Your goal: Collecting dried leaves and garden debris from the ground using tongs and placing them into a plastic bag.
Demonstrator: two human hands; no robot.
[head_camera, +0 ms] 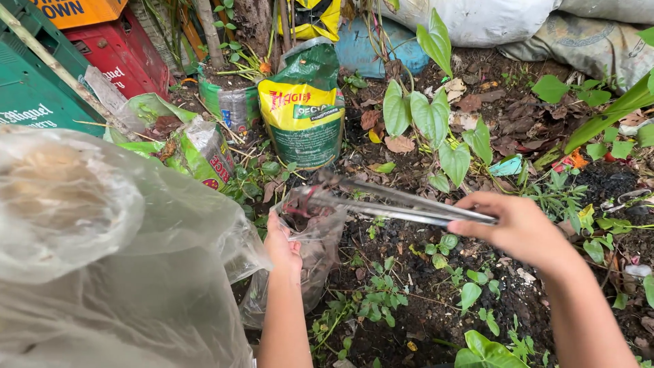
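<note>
Two hands are at work over bare soil; both are mine. My right hand (pixel 521 228) holds a pair of long metal tongs (pixel 402 203) by the rear end, fingers (pixel 477 225) clamped together around the two arms; the tongs run level and leftward from that grip. Their tips sit at the mouth of a small clear plastic bag (pixel 310 252), closed on a scrap of litter with a red streak (pixel 304 201); what the scrap is I cannot tell. My left hand (pixel 283 249) grips that bag by its upper edge, fingers closed on the plastic, holding the mouth up toward the tong tips; the bag hangs down beside my left wrist and shows dark, dirty contents through its wall.

Surroundings, as observed: a large clear plastic sack (pixel 102 259) fills the lower left of the view, close to the camera; a green and yellow pouch (pixel 303 112) stands upright on the ground behind the tongs; a crumpled green wrapper (pixel 197 153) lies to its left; green and red crates (pixel 61 68) are stacked at the upper left; a broad-leaved plant (pixel 429 116) grows just behind the tongs; dark soil (pixel 409 300) with small weeds and dead leaves lies below both hands.
</note>
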